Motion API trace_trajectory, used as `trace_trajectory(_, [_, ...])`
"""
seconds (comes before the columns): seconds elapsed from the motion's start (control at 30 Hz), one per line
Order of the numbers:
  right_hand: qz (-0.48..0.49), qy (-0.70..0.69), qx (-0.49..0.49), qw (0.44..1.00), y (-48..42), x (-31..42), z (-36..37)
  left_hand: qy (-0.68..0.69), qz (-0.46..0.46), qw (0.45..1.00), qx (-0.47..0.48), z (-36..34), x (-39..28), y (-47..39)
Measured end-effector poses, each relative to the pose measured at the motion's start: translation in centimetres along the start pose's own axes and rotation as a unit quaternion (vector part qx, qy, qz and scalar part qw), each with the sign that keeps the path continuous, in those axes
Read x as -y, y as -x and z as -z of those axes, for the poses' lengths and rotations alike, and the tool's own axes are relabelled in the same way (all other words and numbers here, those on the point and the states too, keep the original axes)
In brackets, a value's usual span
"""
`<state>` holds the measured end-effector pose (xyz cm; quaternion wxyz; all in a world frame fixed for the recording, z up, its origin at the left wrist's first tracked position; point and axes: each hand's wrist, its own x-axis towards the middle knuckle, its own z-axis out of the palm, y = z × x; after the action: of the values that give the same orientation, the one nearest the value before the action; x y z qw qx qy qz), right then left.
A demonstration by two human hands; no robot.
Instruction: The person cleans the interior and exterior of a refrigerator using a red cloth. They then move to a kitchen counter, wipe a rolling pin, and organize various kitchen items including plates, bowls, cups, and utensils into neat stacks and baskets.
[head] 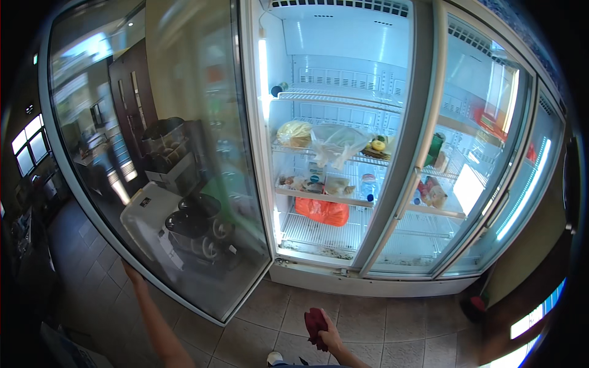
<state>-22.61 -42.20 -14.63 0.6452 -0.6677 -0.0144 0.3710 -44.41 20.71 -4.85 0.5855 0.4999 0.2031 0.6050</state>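
Observation:
My left hand (133, 272) is at the lower edge of the open glass refrigerator door (158, 294), its fingers partly hidden behind the frame. My right hand (330, 335) grips a folded dark red cloth (315, 325) above the floor. Inside the lit cabinet, an orange-red plastic bag (322, 211) lies below a shelf that bears small bagged food and a clear plastic bottle (368, 186). The shelf above carries a wrapped pale round item (294, 134), a clear plastic bag (338, 140) and yellow fruit (378, 145). A dark bottle (279, 89) lies on the top shelf.
Two more glass doors (460, 138) stand closed on the right, with goods behind them. Dark debris (338, 252) speckles the cabinet bottom. Kitchen machines show in or through the open door's glass. Tiled floor (257, 317) lies below, with my shoe (274, 358) on it.

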Motion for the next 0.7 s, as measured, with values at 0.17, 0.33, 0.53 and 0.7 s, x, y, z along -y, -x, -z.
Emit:
trace_trajectory(0.17, [0.083,0.028,-0.012,0.996,4.7,1.1,5.9,-0.053,0.018,0.998,0.036,-8.9,-1.5,16.7])
trace_trajectory(0.33, [0.122,0.040,-0.001,0.992,9.2,0.6,10.6,-0.065,0.036,0.989,0.125,-22.1,-5.1,33.2])
trace_trajectory(0.53, [0.356,0.156,-0.097,0.916,6.9,2.4,12.7,-0.087,-0.015,0.918,0.385,-40.8,-5.0,41.9])
trace_trajectory(0.7, [0.425,0.169,-0.286,0.842,-0.2,10.6,10.8,-0.087,-0.043,0.910,0.403,-53.5,-1.4,43.9])
